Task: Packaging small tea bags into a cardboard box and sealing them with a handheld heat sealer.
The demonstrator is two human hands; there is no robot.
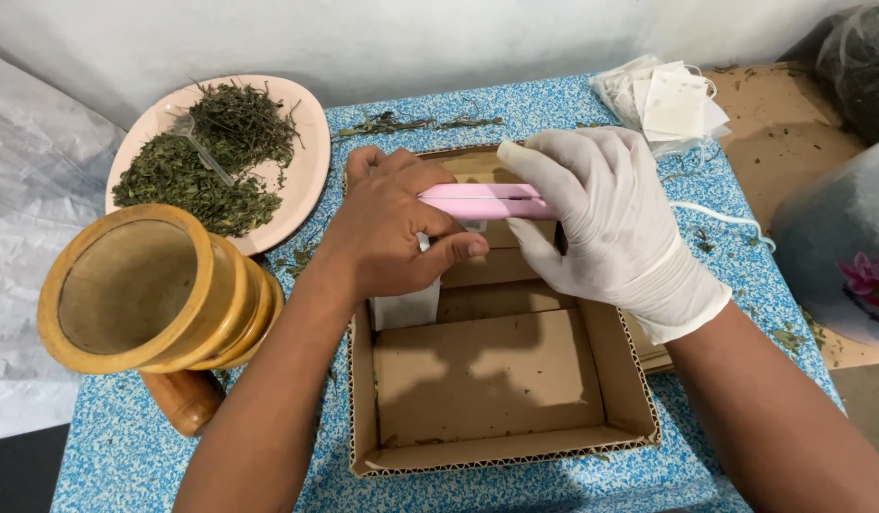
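Pinching pink sealer [482, 201], fingers [544, 176] around it

Cardboard box [501, 380] floor open below hands; wooden mortar [150, 290] crowds left side (herb plate [297, 171] behind).

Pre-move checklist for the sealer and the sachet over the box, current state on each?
1. Right hand, gloved, grips the pink sealer: ok.
2. Left hand, bare, pinches the white sachet at the sealer: ok.
3. Sachet mouth seated between the sealer's arms: cannot tell, fingers cover it.
4. Sachet hangs over the cardboard box: ok.
5. Wooden mortar lying tilted at the table's near-left edge: not ok.
6. Spare sachets stacked at the far right: ok.
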